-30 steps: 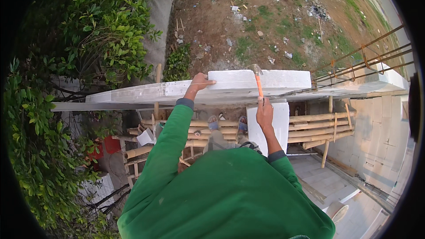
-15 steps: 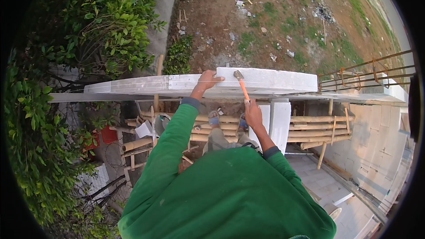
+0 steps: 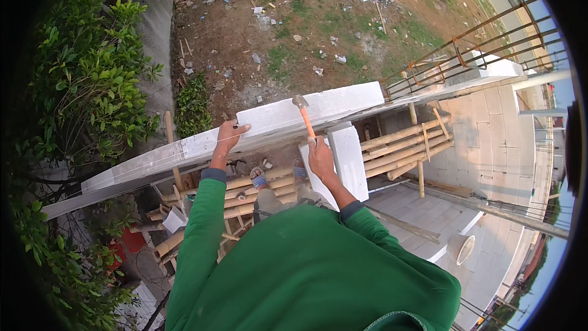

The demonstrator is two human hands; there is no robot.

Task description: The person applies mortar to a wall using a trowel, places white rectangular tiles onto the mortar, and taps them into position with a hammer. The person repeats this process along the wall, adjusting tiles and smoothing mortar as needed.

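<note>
A long white block (image 3: pixel 343 99) lies on top of the white block wall (image 3: pixel 147 158). My left hand (image 3: pixel 228 137) is curled at the block's left end, its thumb toward the block; the fingertips are partly hidden. In my right hand (image 3: pixel 320 156) is a hammer (image 3: pixel 306 119) with an orange handle. Its grey head is at the block's top face, left of the middle; whether it touches I cannot tell. A thin string runs along the wall past my left hand. Nearer to me, two white blocks (image 3: pixel 348 162) stand beside the wall, close to my right forearm.
Rusty steel bars (image 3: pixel 465 55) jut out past the block's right end. Below the wall, bamboo poles (image 3: pixel 407 147) form a scaffold, where my sandalled feet (image 3: pixel 258 179) are. Leafy branches (image 3: pixel 92 67) crowd the left. Beyond the wall, far below, is littered ground (image 3: pixel 288 37).
My view has turned, so the wall now slants up to the right and everything sits further left. My left hand stays at the block's end, and the hammer head is still at the block's top.
</note>
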